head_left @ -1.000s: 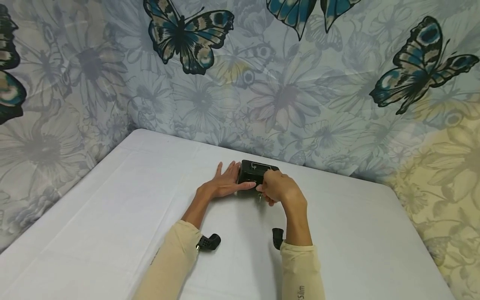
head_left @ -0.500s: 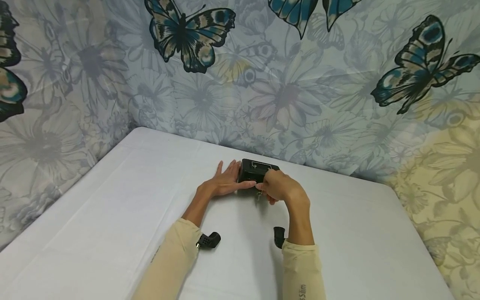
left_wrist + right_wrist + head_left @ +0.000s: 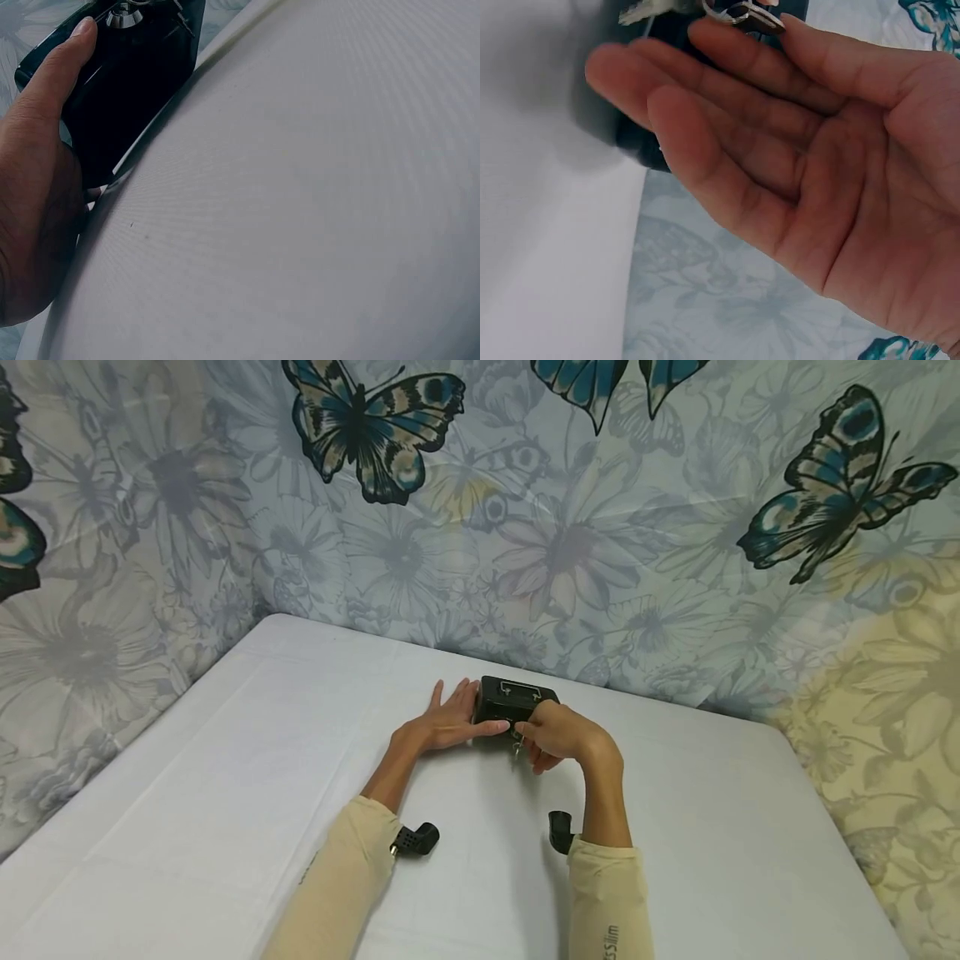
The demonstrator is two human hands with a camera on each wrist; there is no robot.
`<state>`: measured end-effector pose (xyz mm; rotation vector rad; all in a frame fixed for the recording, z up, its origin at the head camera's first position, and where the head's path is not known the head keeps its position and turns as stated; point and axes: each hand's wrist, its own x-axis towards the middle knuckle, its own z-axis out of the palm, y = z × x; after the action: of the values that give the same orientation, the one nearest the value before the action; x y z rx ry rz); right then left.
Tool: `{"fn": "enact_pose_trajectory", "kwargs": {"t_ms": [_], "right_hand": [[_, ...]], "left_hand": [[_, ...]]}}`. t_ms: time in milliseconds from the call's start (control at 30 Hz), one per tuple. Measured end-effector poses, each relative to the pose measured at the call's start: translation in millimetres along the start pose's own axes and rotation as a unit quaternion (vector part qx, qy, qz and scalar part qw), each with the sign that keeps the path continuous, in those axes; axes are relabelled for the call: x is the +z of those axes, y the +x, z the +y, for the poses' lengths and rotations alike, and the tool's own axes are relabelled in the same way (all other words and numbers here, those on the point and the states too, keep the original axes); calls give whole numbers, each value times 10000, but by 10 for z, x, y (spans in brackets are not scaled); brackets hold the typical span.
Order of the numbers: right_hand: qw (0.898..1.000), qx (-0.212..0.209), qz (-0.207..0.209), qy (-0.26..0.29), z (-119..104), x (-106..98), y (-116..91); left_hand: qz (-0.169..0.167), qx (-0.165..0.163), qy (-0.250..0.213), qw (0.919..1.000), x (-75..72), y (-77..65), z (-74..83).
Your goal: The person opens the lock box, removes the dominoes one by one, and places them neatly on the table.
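Note:
A small black metal cash box (image 3: 491, 700) with a wire handle on its lid sits near the far table edge. My left hand (image 3: 442, 727) lies against its left side, fingers straight, with the thumb along the front. In the left wrist view, that thumb tip is beside the round silver lock (image 3: 122, 18). At the box front, my right hand (image 3: 558, 737) pinches a key (image 3: 761, 16) between thumb and index finger, the other fingers loosely bent. A second key (image 3: 646, 11) hangs from the same ring. The right hand hides the box's front right part.
The box stands on a white-covered table (image 3: 225, 777). Behind the table's far edge hangs a patterned cloth (image 3: 570, 560) with flowers and butterflies. Black wrist cameras (image 3: 417, 839) project from both sleeves.
My right hand has shifted slightly right and turned at the wrist, showing more of the lid handle and the dangling key. The left hand keeps its place on the box.

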<state>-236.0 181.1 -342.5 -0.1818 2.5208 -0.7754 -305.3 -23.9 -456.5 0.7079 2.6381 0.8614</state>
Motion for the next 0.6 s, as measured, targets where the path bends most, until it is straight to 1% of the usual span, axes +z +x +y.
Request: {"fn": "enact_pose_trajectory", "kwargs": {"t_ms": [167,267,400,500,600], "right_hand": [[9990,27,-295,347,57,18,14],[9968,79,-462,644,104,32,27],[9934,61,-632,958,157,42,48],[9908,15,-676,1170,193,47,69],[9855,-22,-715,1540,234,61,96]], "left_hand": [[10,18,41,10000,2,-16,0],[-2,3,83,10000,-1,-12,-4],[-35,-48,123,9999,27,32,-42],[-91,-110,174,9997,35,50,-49],[-77,-102,173,9998,10,39,-30]]}}
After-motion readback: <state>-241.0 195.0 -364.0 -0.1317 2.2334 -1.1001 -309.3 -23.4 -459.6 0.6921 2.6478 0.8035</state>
